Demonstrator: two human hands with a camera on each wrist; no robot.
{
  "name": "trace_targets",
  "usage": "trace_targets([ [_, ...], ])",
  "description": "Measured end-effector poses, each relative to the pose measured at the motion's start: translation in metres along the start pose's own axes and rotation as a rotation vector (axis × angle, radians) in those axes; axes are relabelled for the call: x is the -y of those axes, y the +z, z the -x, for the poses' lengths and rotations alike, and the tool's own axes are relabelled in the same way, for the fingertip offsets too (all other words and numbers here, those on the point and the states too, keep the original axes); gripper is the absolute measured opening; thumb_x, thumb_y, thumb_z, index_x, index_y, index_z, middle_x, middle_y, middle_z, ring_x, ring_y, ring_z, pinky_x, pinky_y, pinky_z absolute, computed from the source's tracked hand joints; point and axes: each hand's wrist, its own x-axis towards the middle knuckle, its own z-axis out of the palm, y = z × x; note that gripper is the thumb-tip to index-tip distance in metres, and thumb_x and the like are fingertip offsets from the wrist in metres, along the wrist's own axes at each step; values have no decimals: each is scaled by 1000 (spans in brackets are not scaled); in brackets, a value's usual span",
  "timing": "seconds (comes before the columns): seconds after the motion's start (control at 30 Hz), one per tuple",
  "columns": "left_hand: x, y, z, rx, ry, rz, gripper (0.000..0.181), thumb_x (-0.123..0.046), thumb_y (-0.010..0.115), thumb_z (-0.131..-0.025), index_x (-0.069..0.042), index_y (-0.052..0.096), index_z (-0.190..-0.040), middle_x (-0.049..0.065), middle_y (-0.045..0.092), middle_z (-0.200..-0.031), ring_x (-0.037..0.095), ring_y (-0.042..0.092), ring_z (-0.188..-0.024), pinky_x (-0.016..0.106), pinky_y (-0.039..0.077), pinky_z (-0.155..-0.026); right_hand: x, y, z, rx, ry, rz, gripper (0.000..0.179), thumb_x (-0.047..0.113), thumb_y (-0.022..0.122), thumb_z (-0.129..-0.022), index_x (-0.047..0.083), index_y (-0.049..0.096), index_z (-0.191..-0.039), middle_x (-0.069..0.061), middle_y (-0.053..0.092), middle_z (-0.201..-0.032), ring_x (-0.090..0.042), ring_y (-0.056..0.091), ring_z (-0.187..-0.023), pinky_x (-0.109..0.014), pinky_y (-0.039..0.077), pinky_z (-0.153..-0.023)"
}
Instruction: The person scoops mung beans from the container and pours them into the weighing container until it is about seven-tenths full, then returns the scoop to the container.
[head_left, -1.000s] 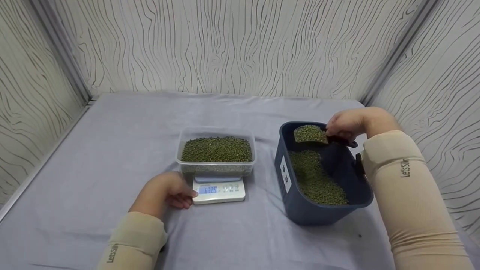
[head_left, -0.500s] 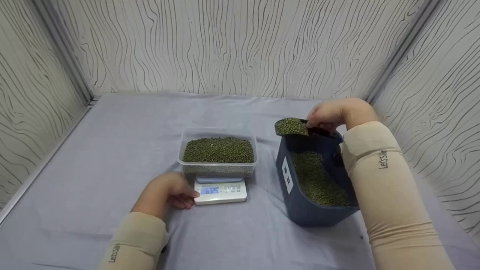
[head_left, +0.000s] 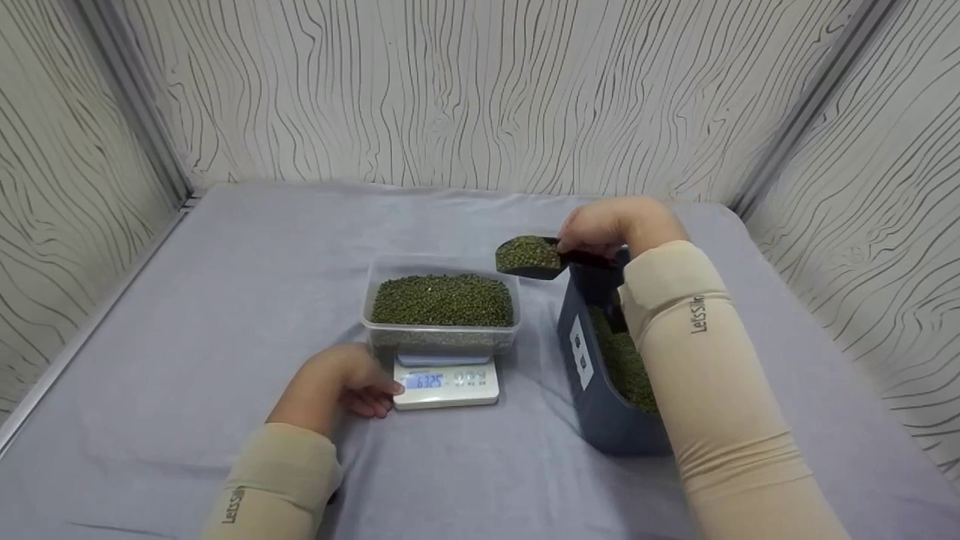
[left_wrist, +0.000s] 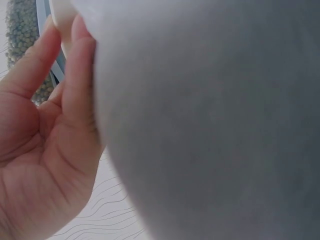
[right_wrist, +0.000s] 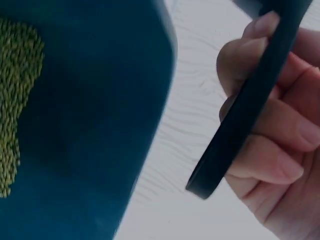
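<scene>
My right hand (head_left: pixel 604 225) grips the handle of a dark scoop (head_left: pixel 534 273) heaped with green mung beans (head_left: pixel 527 252). The scoop hangs in the air between the blue bin (head_left: pixel 592 405) and the clear plastic box (head_left: pixel 442 339), near the box's back right corner. In the right wrist view, fingers curl round the scoop handle (right_wrist: pixel 245 112). That box, holding more mung beans (head_left: pixel 442 300), sits on a white kitchen scale (head_left: pixel 450 395) whose display reads 632.5. At the scale's left front edge, my left hand (head_left: pixel 356 379) pinches it between thumb and fingers.
Mung beans (head_left: pixel 634 371) also lie inside the bin, which is partly hidden by my right forearm. A grey cloth (head_left: pixel 225 300) covers the table. Patterned panels (head_left: pixel 450 97) enclose its back and sides.
My right hand has lifted the loaded scoop out of the bin and carried it left toward the clear box. My left hand stays at the scale, and the reading is unchanged.
</scene>
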Motion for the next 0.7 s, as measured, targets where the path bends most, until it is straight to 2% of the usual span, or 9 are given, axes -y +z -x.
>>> trace_targets([
  [0.13,0,0,0,-2,-1,-7,18,-16,69,-82,0,66,-75,5,63,-65,10,61,-55,23,54,-56,13,10,-9,-22,10,82,20,18,45,-91,10,49,-73,5,37,-58,-6,33,-48,-19,29,-44],
  [0.27,0,0,1,-5,-3,4,18,-16,69,-82,0,66,-75,5,63,-65,10,61,-55,23,53,-55,28,18,-13,-35,29,101,20,16,46,-91,7,55,-76,1,49,-64,-9,43,-52,-20,37,-46],
  [0.33,0,0,1,-10,-1,20,17,-15,70,-81,0,66,-76,6,63,-65,11,61,-55,24,53,-56,34,22,-13,-51,17,147,23,16,46,-91,6,58,-75,-1,55,-66,-11,48,-54,-21,40,-49],
  [0.5,0,1,3,-20,6,44,17,-14,71,-80,2,66,-77,6,64,-66,11,62,-56,24,54,-56,45,28,-15,-127,-35,404,33,20,46,-93,7,64,-69,1,61,-62,-12,50,-53,-24,42,-58],
  [0.6,0,1,3,-16,7,39,17,-14,71,-80,1,65,-76,6,64,-66,11,62,-56,24,54,-56,50,31,-17,-163,-56,514,36,23,46,-94,7,67,-69,0,63,-63,-14,51,-56,-27,43,-67],
  [0.7,0,1,2,-9,6,38,17,-14,70,-81,1,65,-75,6,63,-65,11,61,-55,24,54,-56,57,34,-17,-197,-77,579,37,24,46,-94,7,68,-70,-2,65,-64,-16,52,-58,-30,43,-73],
])
